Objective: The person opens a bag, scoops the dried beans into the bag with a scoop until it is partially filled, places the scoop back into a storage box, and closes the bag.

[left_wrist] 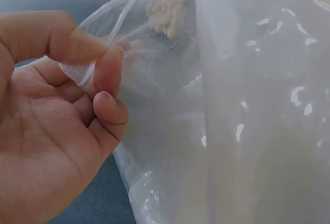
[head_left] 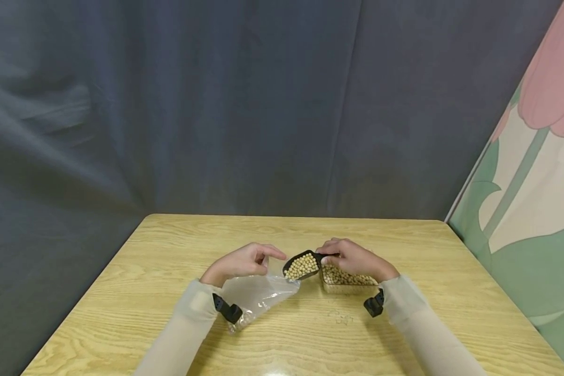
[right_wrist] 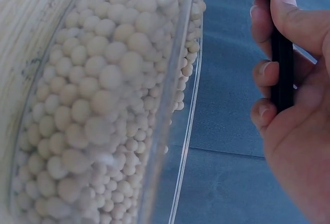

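My right hand (head_left: 352, 258) grips the black handle of a scoop (right_wrist: 282, 74) above the table. The scoop's bowl holds a heap of round pale yellow beans (head_left: 302, 266) and points left. With thumb and finger my left hand (left_wrist: 56, 84) pinches the edge of a clear plastic bag (head_left: 258, 295), whose mouth lies right at the scoop's tip. Through the film in the left wrist view, beans (left_wrist: 167, 17) show near the bag's mouth. Below the right hand stands a clear plastic box (head_left: 345, 288) filled with the same beans, partly covered by that hand in the head view.
Small clear loops (head_left: 342, 317) lie on the wooden table (head_left: 282, 350) in front of the box. A dark curtain (head_left: 254, 115) hangs behind the table. At the right is a wall hanging (head_left: 540, 219) with a flower pattern.
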`<state>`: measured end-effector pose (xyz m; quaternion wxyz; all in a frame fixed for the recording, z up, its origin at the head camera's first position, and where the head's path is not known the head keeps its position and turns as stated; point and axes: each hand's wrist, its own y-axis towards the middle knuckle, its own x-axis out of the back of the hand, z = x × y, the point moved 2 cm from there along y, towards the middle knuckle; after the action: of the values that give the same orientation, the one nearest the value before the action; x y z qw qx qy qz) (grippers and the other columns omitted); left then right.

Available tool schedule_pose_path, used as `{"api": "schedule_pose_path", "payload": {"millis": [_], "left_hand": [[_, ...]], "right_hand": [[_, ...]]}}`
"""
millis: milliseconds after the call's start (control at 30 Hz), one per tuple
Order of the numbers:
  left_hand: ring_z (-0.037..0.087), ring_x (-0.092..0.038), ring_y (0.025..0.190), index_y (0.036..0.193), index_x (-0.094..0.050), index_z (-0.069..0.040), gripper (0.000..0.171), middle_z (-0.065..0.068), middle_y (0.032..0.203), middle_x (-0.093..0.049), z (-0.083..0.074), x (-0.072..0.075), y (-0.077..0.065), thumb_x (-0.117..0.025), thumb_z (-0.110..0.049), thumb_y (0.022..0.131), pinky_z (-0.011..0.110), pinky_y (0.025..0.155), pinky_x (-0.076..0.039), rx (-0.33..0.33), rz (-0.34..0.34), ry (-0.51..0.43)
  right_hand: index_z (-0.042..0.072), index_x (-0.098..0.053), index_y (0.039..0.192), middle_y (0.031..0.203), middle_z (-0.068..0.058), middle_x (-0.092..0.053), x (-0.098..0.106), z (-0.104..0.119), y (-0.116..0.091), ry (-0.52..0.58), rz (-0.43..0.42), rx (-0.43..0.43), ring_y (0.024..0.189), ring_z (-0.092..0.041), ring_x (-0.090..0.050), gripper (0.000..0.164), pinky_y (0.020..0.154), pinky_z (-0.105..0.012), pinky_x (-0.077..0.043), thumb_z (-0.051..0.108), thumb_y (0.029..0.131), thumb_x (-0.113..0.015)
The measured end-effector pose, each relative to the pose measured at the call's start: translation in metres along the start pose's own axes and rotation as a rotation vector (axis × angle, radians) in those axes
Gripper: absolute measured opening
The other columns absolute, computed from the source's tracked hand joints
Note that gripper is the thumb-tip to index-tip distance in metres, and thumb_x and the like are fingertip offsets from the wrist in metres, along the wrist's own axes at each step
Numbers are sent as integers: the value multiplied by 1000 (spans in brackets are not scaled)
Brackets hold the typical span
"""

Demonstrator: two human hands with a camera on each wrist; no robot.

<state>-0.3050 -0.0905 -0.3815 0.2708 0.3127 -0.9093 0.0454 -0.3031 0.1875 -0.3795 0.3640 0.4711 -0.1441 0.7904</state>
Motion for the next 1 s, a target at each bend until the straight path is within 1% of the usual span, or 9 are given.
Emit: {"api": "schedule_pose_path", "payload": {"millis": [167,367,633,733,900,1000], "left_hand": [[3,-43,62,129,-55,10,50,31,126,-52,2,-2,1,-49,12,79,18,56,-34,4,-9,1],[2,-43,61,130,-53,10,51,29,127,-51,2,-2,0,-48,12,79,19,55,-34,2,-12,2],[2,-41,60,129,-53,12,52,27,123,-53,-1,-1,0,-48,12,77,19,54,-33,-15,-13,-10],[2,-41,59,129,-53,12,52,27,123,-53,-1,-1,0,-47,11,77,19,54,-33,-12,-12,-10],[2,-39,57,130,-52,12,52,33,125,-49,-2,-1,0,-47,12,78,19,54,-32,-17,2,-38],[2,-38,57,130,-51,13,51,31,124,-50,-2,-1,-1,-47,13,79,19,54,-31,-21,3,-43]], "right_hand": [[-2,-61,126,120,-14,-64,0,1,-1,-14,0,5,108,-27,-59,35,90,-43,-49,15,97,-55],[-3,-61,126,117,-12,-65,3,2,-1,-25,5,19,102,-23,-59,35,83,-37,-50,15,97,-55],[-2,-61,126,113,-8,-66,5,0,1,-33,4,36,96,-16,-58,34,81,-34,-49,14,97,-55],[-2,-62,126,113,-8,-66,5,0,1,-37,2,42,97,-17,-59,33,82,-35,-49,14,97,-55],[-1,-63,125,114,-9,-66,6,0,2,-48,3,46,101,-20,-60,33,86,-38,-50,14,97,-55],[-1,-62,125,115,-9,-66,6,0,2,-49,9,45,101,-20,-60,33,85,-37,-51,15,97,-55]]}}
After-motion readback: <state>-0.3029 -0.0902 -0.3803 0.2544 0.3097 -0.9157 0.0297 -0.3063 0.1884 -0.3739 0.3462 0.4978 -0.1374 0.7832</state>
